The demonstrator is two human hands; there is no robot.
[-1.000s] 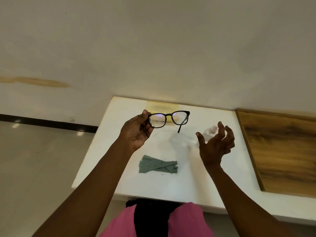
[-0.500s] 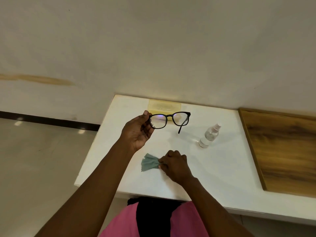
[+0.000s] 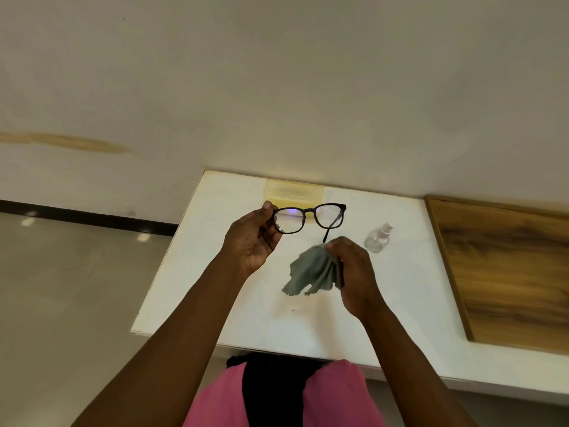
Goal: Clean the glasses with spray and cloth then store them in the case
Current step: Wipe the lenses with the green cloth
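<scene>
A pale, glossy floor fills the left, with a dark skirting strip at the foot of a plain off-white wall that carries a tan smear at its left. Against the wall stands a smooth white surface with squared corners; a wood-grain panel lies along its right side.

The left hand is raised above the surface, thumb and curled fingers pinching the left end of the glasses. The frame is black and thin, with 2 rounded-square lenses that show faint smudges and a violet glint; 1 temple arm hangs down from the right lens. Behind the glasses, against the wall, sits a flat, pale yellow translucent case, rectangular in shape.

Just right of centre, the right hand grips a grey-green cloth, fingers curled round its bunched upper end. The cloth is soft and creased, fanning down in folds clear of the surface, just below the glasses' dangling arm.

Further right, a small clear spray bottle with a pale nozzle stands on the surface near the right hand, tilted in this view.

At the bottom edge, pink and black clothing shows.
</scene>
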